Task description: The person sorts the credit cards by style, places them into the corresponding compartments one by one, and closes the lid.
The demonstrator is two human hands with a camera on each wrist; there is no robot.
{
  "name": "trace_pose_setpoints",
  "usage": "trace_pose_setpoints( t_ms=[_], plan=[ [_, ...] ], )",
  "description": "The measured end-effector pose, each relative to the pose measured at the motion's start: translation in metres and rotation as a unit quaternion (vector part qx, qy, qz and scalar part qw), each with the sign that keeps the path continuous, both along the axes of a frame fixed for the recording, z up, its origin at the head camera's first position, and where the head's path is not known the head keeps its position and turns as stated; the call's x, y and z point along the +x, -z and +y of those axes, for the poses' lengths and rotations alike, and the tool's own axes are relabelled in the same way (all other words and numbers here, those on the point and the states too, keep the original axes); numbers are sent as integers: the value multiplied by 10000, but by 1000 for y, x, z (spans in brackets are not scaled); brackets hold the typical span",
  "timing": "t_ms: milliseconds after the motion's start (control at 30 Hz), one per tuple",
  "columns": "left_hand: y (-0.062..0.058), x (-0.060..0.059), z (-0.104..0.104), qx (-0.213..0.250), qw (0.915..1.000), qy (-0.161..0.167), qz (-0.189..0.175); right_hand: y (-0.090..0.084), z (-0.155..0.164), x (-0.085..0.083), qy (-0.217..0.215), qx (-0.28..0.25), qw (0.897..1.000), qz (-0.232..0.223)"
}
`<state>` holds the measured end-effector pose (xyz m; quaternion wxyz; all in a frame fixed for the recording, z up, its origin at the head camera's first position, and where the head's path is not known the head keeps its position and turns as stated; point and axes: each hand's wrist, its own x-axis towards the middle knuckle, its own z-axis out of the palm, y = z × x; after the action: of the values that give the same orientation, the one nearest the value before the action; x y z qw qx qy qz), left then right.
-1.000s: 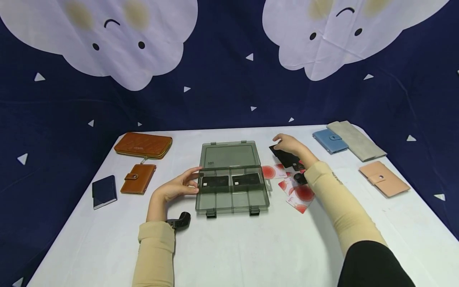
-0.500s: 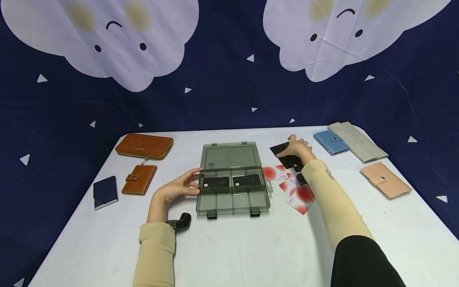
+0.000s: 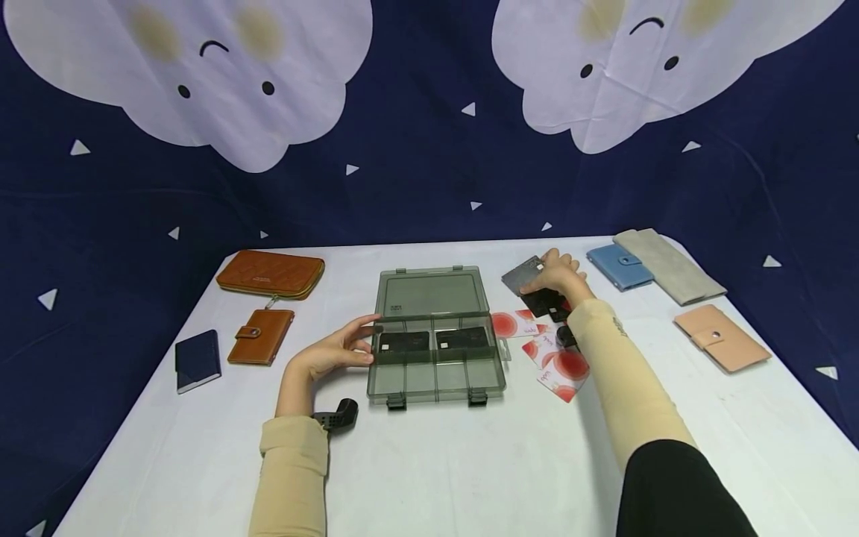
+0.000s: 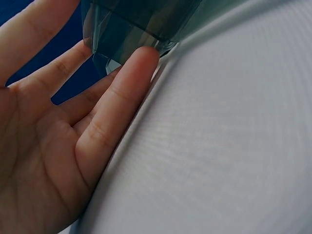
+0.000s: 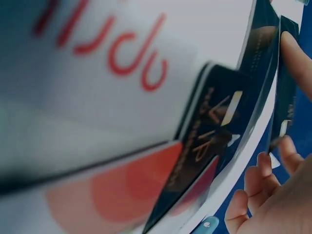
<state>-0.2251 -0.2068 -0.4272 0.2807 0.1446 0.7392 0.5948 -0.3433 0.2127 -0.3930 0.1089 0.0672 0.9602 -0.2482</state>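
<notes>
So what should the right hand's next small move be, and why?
Probably carry the pinched card toward the box: the right hand has it by one end, the box lies open with the left hand touching its left side, and two black cards lie inside, so it seems the likely place.
</notes>
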Motion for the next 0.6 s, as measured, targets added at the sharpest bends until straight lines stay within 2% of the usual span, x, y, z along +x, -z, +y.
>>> trace_pose_setpoints(
  t_ms=[133,233,433,600],
  plan=[
    [-1,0,-1,17,10000,-25,-47,0,-4,0,-224,-475,9980,344],
    [-1,1,-1,22,10000,-42,-86,1,-7,0,-481,-1141,9913,455],
    [-1,1,-1,15,10000,-44,-72,2,-11,-1,-855,-2438,9639,644],
    [-2,1,0,-6,10000,-18,-25,-3,-14,1,-785,-3394,9360,508]
  ],
)
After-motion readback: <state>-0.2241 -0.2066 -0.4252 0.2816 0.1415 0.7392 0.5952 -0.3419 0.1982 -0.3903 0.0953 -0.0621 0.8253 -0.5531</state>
